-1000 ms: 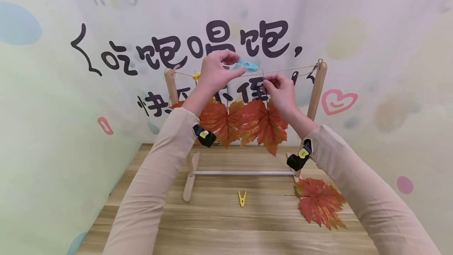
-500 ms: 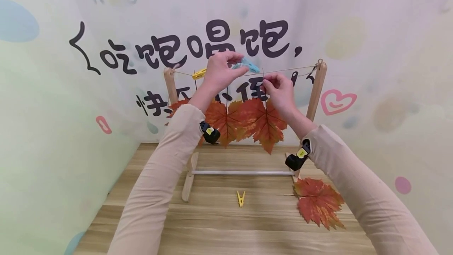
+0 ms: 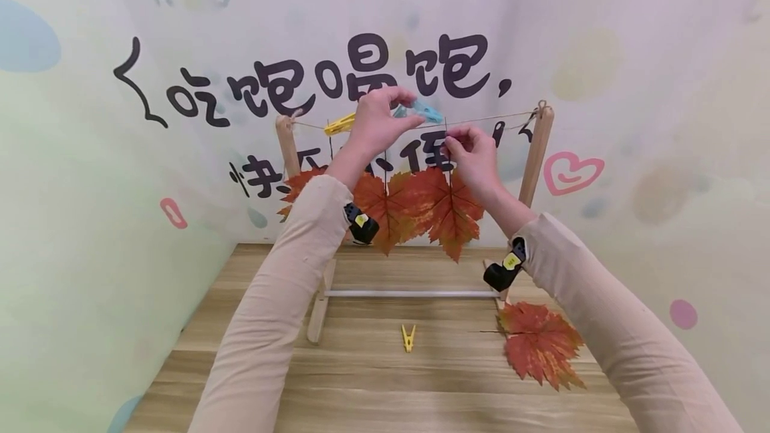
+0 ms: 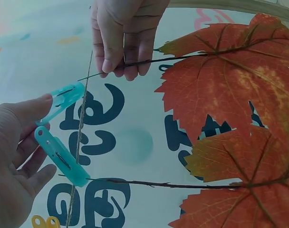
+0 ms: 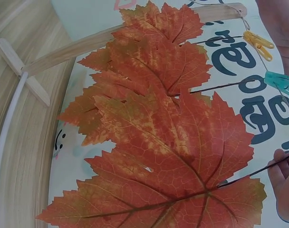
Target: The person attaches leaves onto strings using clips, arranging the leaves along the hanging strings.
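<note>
Between thumb and fingers, my left hand pinches a light-blue clothespin, whose tip is at the string close to a leaf stem. My right hand pinches that dark stem, and its red-orange maple leaf hangs below; the stem's end crosses the string. Just beside the left fingers, a second blue clothespin clips another leaf's stem to the string. Farther left, a yellow clothespin on the string holds the stem of a third leaf, partly behind my left arm.
The string runs between two wooden posts of a stand with a white rod low down. On the wooden table lie a yellow clothespin and a loose maple leaf, near my right forearm. A printed wall stands behind.
My left hand has shifted slightly right with the blue clothespin, bringing it nearer the stem. More of the yellow clothespin on the string shows. The right hand keeps its pinch, almost still.
</note>
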Tool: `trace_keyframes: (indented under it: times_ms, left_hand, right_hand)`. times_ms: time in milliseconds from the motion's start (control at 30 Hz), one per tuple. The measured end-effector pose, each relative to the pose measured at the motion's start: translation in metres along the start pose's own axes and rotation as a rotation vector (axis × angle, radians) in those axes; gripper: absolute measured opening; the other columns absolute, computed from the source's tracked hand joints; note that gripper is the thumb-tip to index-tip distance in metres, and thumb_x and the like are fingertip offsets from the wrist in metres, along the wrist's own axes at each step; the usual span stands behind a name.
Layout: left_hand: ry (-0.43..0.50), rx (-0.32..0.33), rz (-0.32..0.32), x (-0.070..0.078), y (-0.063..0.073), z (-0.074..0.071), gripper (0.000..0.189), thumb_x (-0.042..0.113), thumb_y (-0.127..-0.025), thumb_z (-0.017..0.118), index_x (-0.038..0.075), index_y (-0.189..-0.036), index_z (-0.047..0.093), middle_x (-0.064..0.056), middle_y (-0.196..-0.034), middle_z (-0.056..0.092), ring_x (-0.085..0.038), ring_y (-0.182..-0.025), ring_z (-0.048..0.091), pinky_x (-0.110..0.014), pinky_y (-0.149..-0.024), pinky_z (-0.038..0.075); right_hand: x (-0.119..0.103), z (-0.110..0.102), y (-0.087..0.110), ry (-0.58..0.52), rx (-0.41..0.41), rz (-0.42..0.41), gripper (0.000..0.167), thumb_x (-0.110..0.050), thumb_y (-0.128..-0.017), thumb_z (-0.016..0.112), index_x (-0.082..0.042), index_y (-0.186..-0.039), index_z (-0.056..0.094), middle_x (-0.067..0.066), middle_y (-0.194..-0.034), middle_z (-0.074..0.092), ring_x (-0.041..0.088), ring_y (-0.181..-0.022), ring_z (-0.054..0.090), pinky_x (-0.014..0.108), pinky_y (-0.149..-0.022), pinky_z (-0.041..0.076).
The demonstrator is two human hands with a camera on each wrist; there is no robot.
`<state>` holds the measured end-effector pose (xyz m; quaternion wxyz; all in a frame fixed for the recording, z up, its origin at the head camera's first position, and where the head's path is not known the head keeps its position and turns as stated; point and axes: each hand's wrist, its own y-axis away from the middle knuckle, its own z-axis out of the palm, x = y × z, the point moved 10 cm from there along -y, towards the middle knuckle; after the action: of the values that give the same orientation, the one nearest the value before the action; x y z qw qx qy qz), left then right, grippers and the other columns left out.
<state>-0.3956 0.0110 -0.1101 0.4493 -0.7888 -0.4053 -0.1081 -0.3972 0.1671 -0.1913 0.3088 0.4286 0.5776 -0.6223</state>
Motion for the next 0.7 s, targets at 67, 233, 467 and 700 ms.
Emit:
trace_keyframes:
  times_ms: [67, 233, 467, 700]
  left_hand:
    - [-0.015, -0.002, 0.007, 0.0007, -0.0007, 0.0001, 0.026, 0.019, -0.078, 0.072, 0.006, -0.1, 0.066, -0.005, -0.096, 0.065, -0.014, -0.086, 0.052, -0.021, -0.07, 0.038]
    - [-0.068, -0.011, 0.032, 0.0055, -0.0022, 0.0, 0.025, 0.019, -0.079, 0.071, 0.005, -0.1, 0.068, -0.005, -0.094, 0.066, -0.019, -0.092, 0.052, -0.024, -0.08, 0.037]
    - [-0.102, -0.003, 0.058, 0.0068, -0.0046, 0.0031, 0.022, 0.019, -0.079, 0.071, 0.004, -0.096, 0.07, -0.006, -0.088, 0.068, -0.022, -0.091, 0.05, -0.026, -0.079, 0.036]
    - [-0.126, 0.005, 0.051, 0.005, -0.007, 0.0058, 0.022, 0.02, -0.079, 0.071, 0.005, -0.095, 0.071, -0.005, -0.087, 0.068, -0.022, -0.092, 0.049, -0.025, -0.078, 0.037]
  right_hand:
    - [0.0011, 0.0002, -0.0002, -0.01, -0.001, 0.008, 0.013, -0.001, -0.089, 0.053, 0.005, -0.1, 0.057, 0.012, -0.087, 0.058, 0.017, -0.073, 0.057, 0.017, -0.068, 0.05]
    - [0.0005, -0.0011, -0.0004, -0.016, 0.007, 0.006, 0.013, -0.002, -0.089, 0.053, 0.006, -0.1, 0.056, 0.015, -0.089, 0.057, 0.012, -0.069, 0.057, 0.017, -0.067, 0.05]
    - [0.0011, -0.0015, -0.0011, 0.026, 0.011, 0.016, 0.013, -0.003, -0.089, 0.054, 0.003, -0.101, 0.056, 0.01, -0.087, 0.055, 0.012, -0.071, 0.056, 0.016, -0.068, 0.049]
    - [0.0031, -0.0003, -0.0003, 0.011, 0.006, 0.023, 0.014, -0.003, -0.089, 0.053, 0.004, -0.102, 0.054, 0.008, -0.086, 0.053, 0.011, -0.071, 0.056, 0.019, -0.073, 0.051]
